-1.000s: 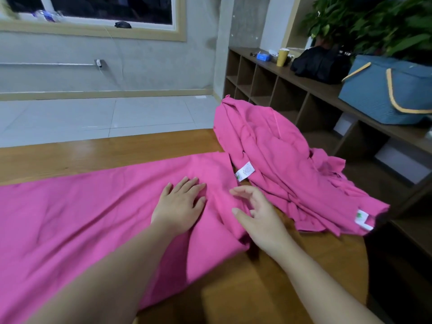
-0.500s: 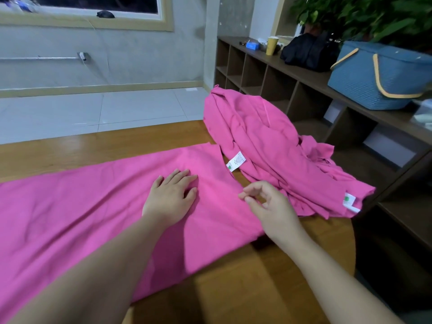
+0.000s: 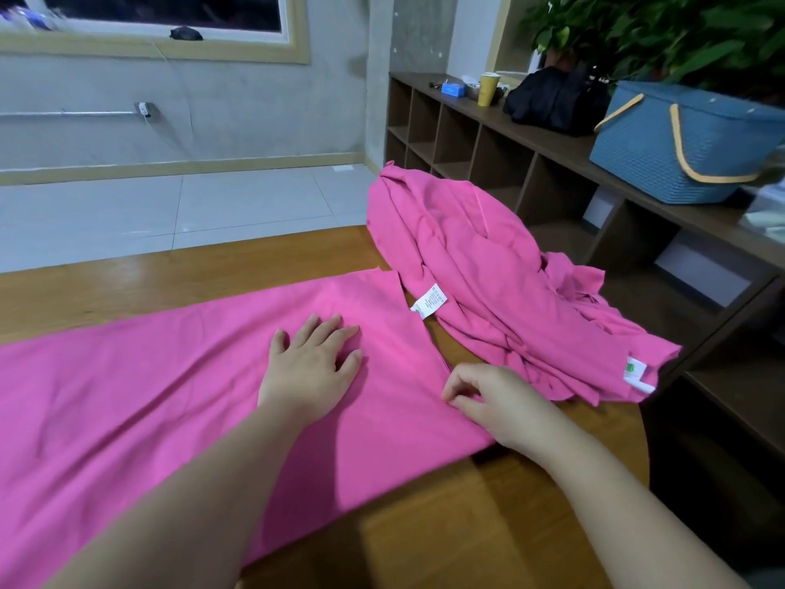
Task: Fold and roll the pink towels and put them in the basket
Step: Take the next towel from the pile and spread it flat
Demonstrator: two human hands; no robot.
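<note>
Two hands work one spread pink towel (image 3: 140,401): the right hand (image 3: 501,403) has its fingers curled, pinching the towel's right edge near the front corner, while the left hand (image 3: 312,367) lies flat, fingers straight, pressing the cloth just beside it. The towel lies flat on the wooden table (image 3: 446,525), its long axis running from the left edge of view toward the right, the short end pointing at a heap of crumpled pink towels (image 3: 480,274) that touches its far corner. A white care label (image 3: 430,300) on the heap carries small print too fine to read; a second white tag (image 3: 636,373) with a green mark hangs at the heap's near edge. The blue basket (image 3: 684,142) with yellow handles stands on the shelf unit (image 3: 552,163), well apart from the towels. Half a second ago the right hand hovered above the edge with fingers loose; now it has dropped onto the cloth, and the left hand stays put.
</note>
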